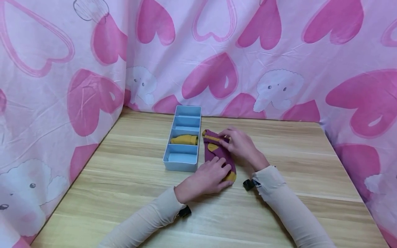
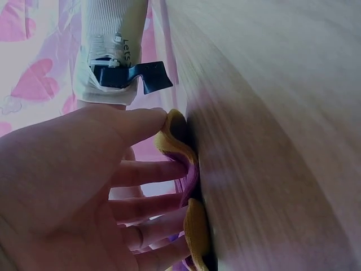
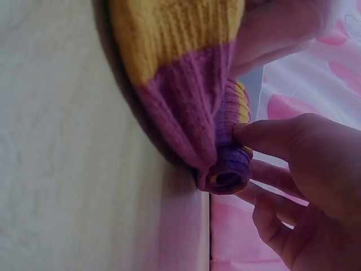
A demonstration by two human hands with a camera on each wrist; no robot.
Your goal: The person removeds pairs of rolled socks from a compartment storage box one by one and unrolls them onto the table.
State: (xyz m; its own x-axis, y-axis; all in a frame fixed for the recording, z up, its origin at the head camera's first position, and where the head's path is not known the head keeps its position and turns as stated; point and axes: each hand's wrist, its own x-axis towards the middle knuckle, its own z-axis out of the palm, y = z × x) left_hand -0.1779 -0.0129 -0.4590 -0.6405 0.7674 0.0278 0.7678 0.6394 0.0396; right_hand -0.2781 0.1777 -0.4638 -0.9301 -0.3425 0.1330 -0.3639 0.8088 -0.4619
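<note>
A purple sock (image 1: 209, 154) with yellow heel and toe lies on the table, its far end rolled up. My right hand (image 1: 241, 145) pinches that roll (image 3: 234, 164); the thumb lies on one side and fingers reach round the other. My left hand (image 1: 206, 176) rests over the toe half, its fingers fairly straight and touching the fabric. From the left wrist, the yellow toe (image 2: 196, 228) shows under the fingertips, with the thumb tip at another yellow edge. Left of the sock stands a blue-grey divided box (image 1: 181, 166). One compartment holds a rolled yellow sock (image 1: 184, 139).
The wood-grain table (image 1: 130, 206) ends at a pink heart-patterned curtain (image 1: 211, 75) behind and along both sides. Black clips (image 1: 248, 185) sit at both sleeve cuffs. The box's right wall is close beside the purple sock.
</note>
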